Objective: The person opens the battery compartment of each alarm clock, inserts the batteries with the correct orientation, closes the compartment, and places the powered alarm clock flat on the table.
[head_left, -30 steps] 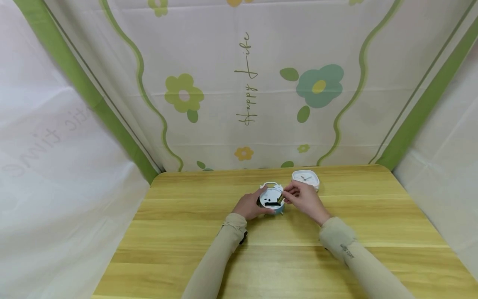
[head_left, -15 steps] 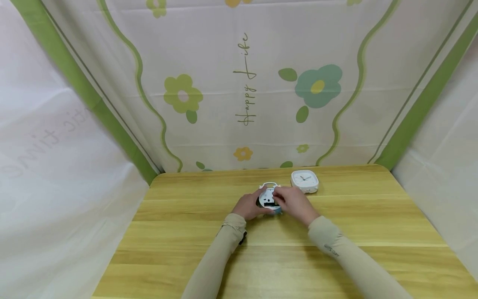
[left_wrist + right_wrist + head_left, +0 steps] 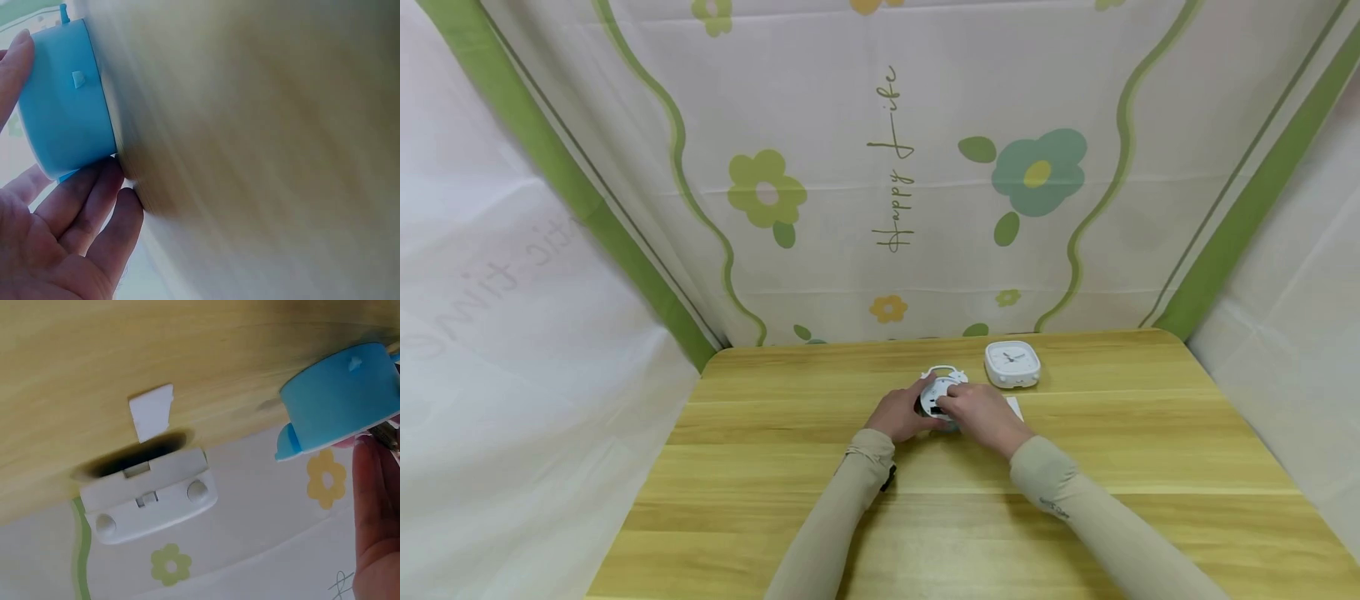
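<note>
A round blue alarm clock [image 3: 69, 100] lies face down on the table, its white back [image 3: 934, 390] and black battery slot turned up in the head view. My left hand [image 3: 898, 413] grips its side, thumb and fingers curled around the rim. Over the back, my right hand [image 3: 981, 412] pinches a battery [image 3: 384, 434] at the slot; the fingers hide most of it. How deep the battery sits, I cannot tell. Beside the right hand a small white cover [image 3: 152, 412] lies on the wood, partly hidden in the head view.
A white square clock [image 3: 1012, 364] lies face up behind my right hand, close to the table's back edge. The wooden table [image 3: 760, 483] meets a flowered curtain [image 3: 850, 275] at the back, and pale cloth hangs at both sides.
My right hand has moved left with the battery, from beside the blue clock to over its slot. The white cover and the square clock are less hidden. My left hand stays put.
</note>
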### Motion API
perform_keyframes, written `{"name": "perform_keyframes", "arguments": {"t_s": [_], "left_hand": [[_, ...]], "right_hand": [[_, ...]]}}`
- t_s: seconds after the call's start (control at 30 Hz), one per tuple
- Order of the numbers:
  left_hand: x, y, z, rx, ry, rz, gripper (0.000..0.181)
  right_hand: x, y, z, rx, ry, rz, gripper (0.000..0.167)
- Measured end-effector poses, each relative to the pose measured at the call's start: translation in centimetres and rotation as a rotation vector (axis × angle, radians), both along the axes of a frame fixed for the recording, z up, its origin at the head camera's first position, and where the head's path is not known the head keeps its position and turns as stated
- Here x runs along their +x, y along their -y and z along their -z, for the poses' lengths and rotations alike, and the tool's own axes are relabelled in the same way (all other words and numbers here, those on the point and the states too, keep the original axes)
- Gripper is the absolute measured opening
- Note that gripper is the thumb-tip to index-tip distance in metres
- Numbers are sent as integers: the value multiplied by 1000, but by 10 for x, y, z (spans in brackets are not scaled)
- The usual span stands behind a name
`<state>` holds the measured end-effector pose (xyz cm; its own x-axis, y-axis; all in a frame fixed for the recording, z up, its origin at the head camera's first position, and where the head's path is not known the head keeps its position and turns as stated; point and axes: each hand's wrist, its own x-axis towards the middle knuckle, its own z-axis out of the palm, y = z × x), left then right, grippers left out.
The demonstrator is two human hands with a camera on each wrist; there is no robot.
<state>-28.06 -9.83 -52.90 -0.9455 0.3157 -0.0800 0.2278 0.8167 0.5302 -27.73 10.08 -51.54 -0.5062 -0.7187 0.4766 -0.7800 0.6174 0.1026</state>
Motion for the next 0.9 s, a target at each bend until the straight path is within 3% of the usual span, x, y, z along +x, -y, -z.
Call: {"name": "perform_keyframes", "arguments": {"t_s": [0.17, 0.57, 0.9], "left_hand": [[1, 1, 1, -3, -8, 13, 94], [0, -1, -2, -14, 2, 9, 93], [0, 0, -3, -23, -1, 15, 90]], "right_hand": [[0, -2, 7, -5, 49, -22, 22], [1, -5, 18, 68, 32, -47, 25], [5, -8, 26, 42, 98, -70, 36]]}}
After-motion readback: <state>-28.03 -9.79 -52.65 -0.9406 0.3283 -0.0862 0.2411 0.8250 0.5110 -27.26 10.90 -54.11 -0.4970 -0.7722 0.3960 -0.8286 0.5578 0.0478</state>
